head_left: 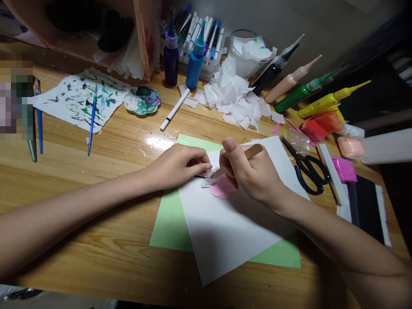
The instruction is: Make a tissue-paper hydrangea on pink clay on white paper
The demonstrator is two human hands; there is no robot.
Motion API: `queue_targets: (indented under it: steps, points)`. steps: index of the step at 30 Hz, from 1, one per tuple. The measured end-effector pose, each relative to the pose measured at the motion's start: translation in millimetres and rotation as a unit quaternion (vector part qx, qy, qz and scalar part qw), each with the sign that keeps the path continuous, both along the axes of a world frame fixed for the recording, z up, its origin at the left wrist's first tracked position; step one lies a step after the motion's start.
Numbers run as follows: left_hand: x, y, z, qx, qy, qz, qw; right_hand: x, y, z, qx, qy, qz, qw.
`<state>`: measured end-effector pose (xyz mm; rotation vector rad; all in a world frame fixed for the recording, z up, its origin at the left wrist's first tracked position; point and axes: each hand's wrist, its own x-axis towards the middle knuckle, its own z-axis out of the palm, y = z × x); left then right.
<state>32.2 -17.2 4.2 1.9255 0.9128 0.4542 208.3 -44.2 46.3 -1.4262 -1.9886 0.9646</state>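
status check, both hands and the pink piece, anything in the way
Right hand gripping wooden stick; left hand at white scrap, grip unclear. Pink piece on white sheet, partly hidden by right hand. Scissors off right, clear.

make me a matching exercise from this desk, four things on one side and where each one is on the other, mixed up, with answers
1. wooden stick
2. scissors
3. white sheet
4. blue bottle

A. upright beside the purple bottle
B. partly covering the green sheet
C. in the right hand
D. on the table, right of the sheets

Pairs: 1-C, 2-D, 3-B, 4-A
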Motion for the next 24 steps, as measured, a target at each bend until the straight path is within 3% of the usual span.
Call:
queue_targets:
  steps: [8, 14, 19, 24]
  points:
    - [0, 0, 0.6, 0.010, 0.009, 0.004, 1.000, 6, -8, 13.8, 0.041, 0.015, 0.047, 0.998]
    - [0, 0, -1.8, 0.011, 0.000, 0.006, 1.000, 4, -8, 8.0, 0.033, 0.007, 0.061, 0.998]
    - [0, 0, -2.2, 0.015, -0.008, 0.004, 1.000, 0, -6, 2.7, 0.029, -0.001, 0.044, 0.999]
    - [0, -1, 1.2, 0.007, -0.006, 0.000, 1.000, -4, -2, -0.3, 0.023, -0.012, -0.026, 0.999]
